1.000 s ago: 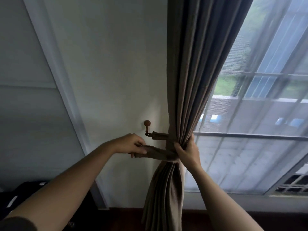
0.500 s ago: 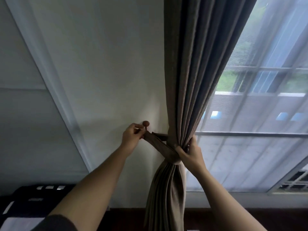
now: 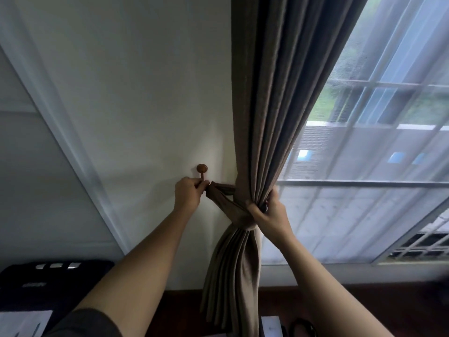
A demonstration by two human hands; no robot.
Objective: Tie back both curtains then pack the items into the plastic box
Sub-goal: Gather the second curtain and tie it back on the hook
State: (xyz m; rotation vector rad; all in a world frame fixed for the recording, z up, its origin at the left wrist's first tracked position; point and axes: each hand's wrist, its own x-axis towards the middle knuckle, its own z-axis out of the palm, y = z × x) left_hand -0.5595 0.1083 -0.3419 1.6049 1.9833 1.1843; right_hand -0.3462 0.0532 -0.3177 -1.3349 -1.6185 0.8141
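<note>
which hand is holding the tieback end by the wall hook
The left hand: it pinches the tieback end right under the wooden hook, while the right hand grips the gathered curtain.

1. The wall [image 3: 136, 98] left of and above the hook [image 3: 202, 168] is bare, so a hand has open room there.
2. The hook's round knob stands just above the left hand [image 3: 188, 197], which pinches the end of the tieback band [image 3: 226, 203], and caps the stem from above.
3. Between hook and curtain [image 3: 262, 113] the gap is narrow and crossed by the tieback band.
4. The right hand [image 3: 269, 215] grips the gathered folds; the sheer [image 3: 364, 215] hangs behind it, leaving little room on that side.
5. Low at left a black object [image 3: 48, 280], possibly a case, stands well below both hands.
</note>
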